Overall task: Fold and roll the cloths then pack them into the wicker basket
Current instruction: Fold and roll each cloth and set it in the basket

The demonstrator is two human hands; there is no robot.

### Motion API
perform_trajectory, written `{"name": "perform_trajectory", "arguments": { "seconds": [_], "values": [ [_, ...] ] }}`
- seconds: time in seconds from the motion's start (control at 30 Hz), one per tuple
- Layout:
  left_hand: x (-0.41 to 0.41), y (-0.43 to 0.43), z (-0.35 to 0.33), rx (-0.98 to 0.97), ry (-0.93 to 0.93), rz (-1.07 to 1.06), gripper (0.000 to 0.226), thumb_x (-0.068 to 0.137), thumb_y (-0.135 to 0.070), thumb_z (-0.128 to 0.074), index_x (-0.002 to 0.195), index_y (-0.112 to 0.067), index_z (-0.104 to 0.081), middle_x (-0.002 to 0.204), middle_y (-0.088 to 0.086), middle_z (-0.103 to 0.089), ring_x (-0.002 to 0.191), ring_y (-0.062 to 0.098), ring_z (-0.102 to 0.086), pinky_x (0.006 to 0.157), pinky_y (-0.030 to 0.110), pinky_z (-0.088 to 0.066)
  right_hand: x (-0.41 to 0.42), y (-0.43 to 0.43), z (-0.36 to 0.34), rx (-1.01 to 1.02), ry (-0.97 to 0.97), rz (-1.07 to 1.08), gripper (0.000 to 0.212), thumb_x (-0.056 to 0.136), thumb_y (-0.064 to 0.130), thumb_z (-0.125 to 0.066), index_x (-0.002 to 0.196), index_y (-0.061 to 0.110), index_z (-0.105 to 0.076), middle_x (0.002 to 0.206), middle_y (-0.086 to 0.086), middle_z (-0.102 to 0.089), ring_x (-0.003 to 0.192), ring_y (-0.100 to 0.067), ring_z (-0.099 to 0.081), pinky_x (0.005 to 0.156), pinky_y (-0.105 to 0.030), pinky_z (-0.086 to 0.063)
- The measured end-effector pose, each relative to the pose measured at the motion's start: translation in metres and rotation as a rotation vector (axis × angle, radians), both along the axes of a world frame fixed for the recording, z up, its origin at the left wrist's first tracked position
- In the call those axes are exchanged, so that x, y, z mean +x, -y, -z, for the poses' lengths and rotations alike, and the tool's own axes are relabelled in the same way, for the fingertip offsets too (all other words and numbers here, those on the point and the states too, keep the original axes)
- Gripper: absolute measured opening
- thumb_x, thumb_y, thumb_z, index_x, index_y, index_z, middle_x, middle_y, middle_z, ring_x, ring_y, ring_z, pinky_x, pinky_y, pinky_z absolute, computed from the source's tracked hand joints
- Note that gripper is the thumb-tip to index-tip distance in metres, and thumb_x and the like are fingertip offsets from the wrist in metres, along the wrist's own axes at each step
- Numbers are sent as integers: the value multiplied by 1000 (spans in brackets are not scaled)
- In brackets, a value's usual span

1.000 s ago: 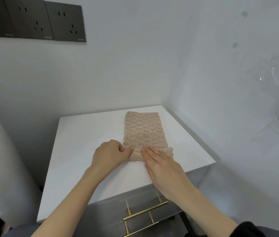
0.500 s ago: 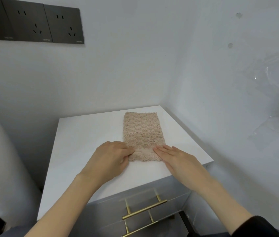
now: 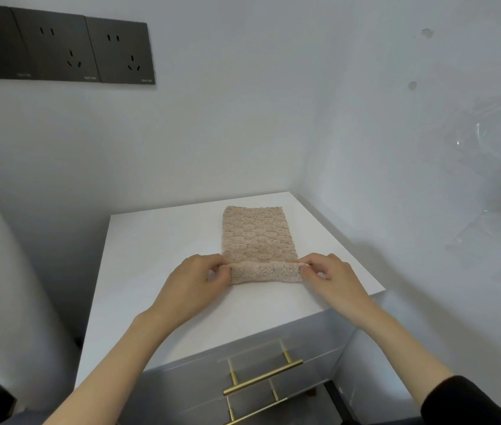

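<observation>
The beige knitted cloth [image 3: 256,237] lies on the white tabletop [image 3: 157,256] as a long folded strip, running away from the person toward the corner where the two walls meet. Its far end is flat and close to the back edge. Its near end is turned over into a short, low roll [image 3: 266,273] that lies crosswise, with the flat part of the strip touching it just behind.

The left hand [image 3: 195,285] is at the left end of the roll. Its fingers are curled, and thumb and fingertips pinch the end of the rolled fabric, so the grip is closed on the cloth. The right hand [image 3: 333,279] mirrors it at the right end, fingers bent and thumb pressed in, its grip likewise clamped on the roll's edge. Both wrists sit low over the tabletop, and the right forearm ends in a dark sleeve [image 3: 470,400].

Below the front edge of the tabletop are grey drawers with brass bar handles [image 3: 263,377]. On the wall up to the left is a row of dark power sockets [image 3: 59,47].
</observation>
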State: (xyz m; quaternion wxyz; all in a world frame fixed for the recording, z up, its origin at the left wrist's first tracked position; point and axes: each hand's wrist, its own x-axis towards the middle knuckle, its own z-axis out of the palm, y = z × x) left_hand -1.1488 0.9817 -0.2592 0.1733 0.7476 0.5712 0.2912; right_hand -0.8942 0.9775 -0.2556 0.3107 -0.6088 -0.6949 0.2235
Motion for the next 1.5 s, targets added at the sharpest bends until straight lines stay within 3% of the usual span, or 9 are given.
{"name": "perform_trajectory", "arguments": {
  "seconds": [0.17,0.33,0.43,0.57,0.83,0.97,1.07,1.23,1.5],
  "values": [
    [0,-4,6,-74,53,-56,29,98,-32,-46,84,-19,-67,70,-6,-64,69,15,-57,64,28,-43,-4,0,-6,-152,-183,35,17,92,30,-60,84,20,-72,75,5,-71,76,-7,-63,71,-20,-42],
    [7,-5,11,-35,15,-172,19,94,-40,-50,85,-29,-62,74,-15,-62,73,4,-58,60,21,-42,-13,1,-2,-56,28,225,8,81,36,-65,75,31,-66,66,13,-65,74,-8,-59,60,-25,-39],
    [10,-8,10,-16,-11,-210,20,93,-43,-50,86,-29,-61,72,-17,-59,73,6,-57,56,21,-37,-22,8,-6,184,255,233,10,82,24,-64,85,33,-63,84,18,-61,91,-8,-52,63,-24,-36],
    [13,-10,9,-3,-37,-230,20,92,-44,-52,84,-27,-61,67,-17,-57,71,7,-56,55,20,-36,-49,23,-8,507,368,-55,40,79,-3,-66,114,16,-68,118,6,-65,111,-12,-58,96,-22,-43],
    [16,-10,7,20,-121,-256,19,92,-40,-49,87,-26,-60,74,-13,-59,79,13,-56,59,27,-35,-72,31,13,304,625,-334,56,99,9,-35,152,13,-19,158,1,-16,147,-13,-10,117,-27,9],
    [19,-9,5,63,-198,-264,24,93,-38,-44,89,-21,-61,82,-5,-63,83,16,-55,63,29,-42,-58,36,7,360,642,-229,54,80,5,-70,132,8,-56,138,-4,-53,127,-17,-52,107,-35,-35],
    [21,-8,4,97,-273,-269,26,95,-36,-41,92,-19,-61,82,-3,-63,83,18,-55,66,32,-47,-43,37,9,379,656,-184,52,73,6,-78,123,8,-65,127,-4,-62,117,-15,-60,99,-31,-44],
    [22,-2,-1,183,-417,-264,26,98,-36,-36,97,-20,-57,85,-7,-63,87,16,-53,67,30,-45,-23,29,10,251,661,-217,47,105,32,-25,152,27,-18,156,15,-14,144,2,-13,106,-7,9],
    [6,8,-4,252,-306,210,35,94,-17,-49,127,-25,-58,125,-12,-59,114,14,-50,93,27,-41,-11,20,9,204,524,-230,49,101,19,-36,147,34,-29,151,17,-34,134,-2,-34,99,-18,-36]
  ]
}}
